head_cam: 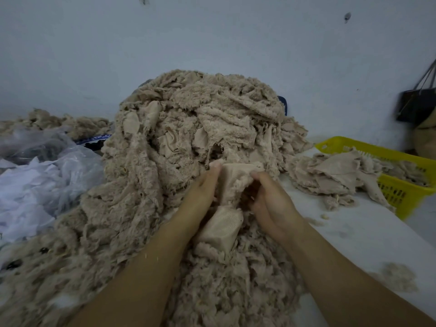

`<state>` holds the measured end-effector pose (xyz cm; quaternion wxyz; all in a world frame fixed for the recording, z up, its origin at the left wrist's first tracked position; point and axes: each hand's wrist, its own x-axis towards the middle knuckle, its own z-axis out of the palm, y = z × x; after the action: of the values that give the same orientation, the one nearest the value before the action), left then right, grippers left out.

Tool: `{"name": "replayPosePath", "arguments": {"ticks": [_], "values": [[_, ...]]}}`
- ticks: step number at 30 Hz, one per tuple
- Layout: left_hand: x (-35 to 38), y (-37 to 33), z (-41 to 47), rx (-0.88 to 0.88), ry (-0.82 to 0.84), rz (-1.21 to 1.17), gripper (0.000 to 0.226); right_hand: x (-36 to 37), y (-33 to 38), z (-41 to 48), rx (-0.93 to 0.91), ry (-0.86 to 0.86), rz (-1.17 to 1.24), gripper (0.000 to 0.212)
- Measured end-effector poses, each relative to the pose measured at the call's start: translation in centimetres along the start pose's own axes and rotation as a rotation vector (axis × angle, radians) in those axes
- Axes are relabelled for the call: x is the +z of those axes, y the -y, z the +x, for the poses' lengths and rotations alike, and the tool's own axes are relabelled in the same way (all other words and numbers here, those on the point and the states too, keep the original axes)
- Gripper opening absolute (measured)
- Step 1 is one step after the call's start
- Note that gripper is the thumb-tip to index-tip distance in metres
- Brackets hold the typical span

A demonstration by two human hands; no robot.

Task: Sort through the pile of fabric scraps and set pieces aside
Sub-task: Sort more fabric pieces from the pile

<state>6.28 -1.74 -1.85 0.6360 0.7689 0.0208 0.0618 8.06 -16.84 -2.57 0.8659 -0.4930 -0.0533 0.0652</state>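
Mostly fluffy beige scraps point(179, 142), ribbed piece point(232, 180) between left hand point(203, 187), right hand point(271, 199)

There were three heaps of beige fleecy scraps: one big pile point(188, 138), one smaller heap point(330, 175) at the single yellow basket point(398, 193), and one low heap point(59, 121) at far left. Two grips showed, the left grip point(200, 185) and the right grip point(271, 199), with one ribbed scrap point(233, 182) between them. There were also one clear plastic bag point(47, 142), one dark bag point(415, 107) and one bench point(365, 237).
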Motion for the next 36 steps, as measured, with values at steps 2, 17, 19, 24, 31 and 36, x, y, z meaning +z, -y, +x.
{"name": "replayPosePath", "arguments": {"ticks": [2, 17, 19, 24, 31, 36], "values": [[0.3, 0.2, -0.3, 0.018, 0.119, -0.002, 0.066, 0.0, 0.0, 0.0, -0.005, 0.011, -0.044, 0.027], [-0.1, -1.0, -0.5, -0.098, -0.203, -0.604, 0.059, 1.8, -1.2, -1.1, -0.252, 0.048, -0.625, 0.042], [-0.2, -0.9, -0.5, -0.088, -0.203, -0.654, 0.055, 1.6, -1.1, -1.2, -0.254, 0.073, -0.646, 0.045], [-1.0, -0.6, 0.4, -0.147, -0.115, -0.801, 0.04, 0.9, -0.6, -1.3, -0.217, 0.102, -0.653, 0.049], [-1.5, -0.9, 0.5, -0.246, 0.132, -0.864, 0.055, 0.1, -1.2, -0.8, 0.016, 0.178, -0.765, 0.039], [-0.7, -1.1, 0.1, -0.202, 0.215, -0.758, 0.057, 0.2, -1.3, -0.4, -0.08, 0.172, -0.556, 0.064]]}}
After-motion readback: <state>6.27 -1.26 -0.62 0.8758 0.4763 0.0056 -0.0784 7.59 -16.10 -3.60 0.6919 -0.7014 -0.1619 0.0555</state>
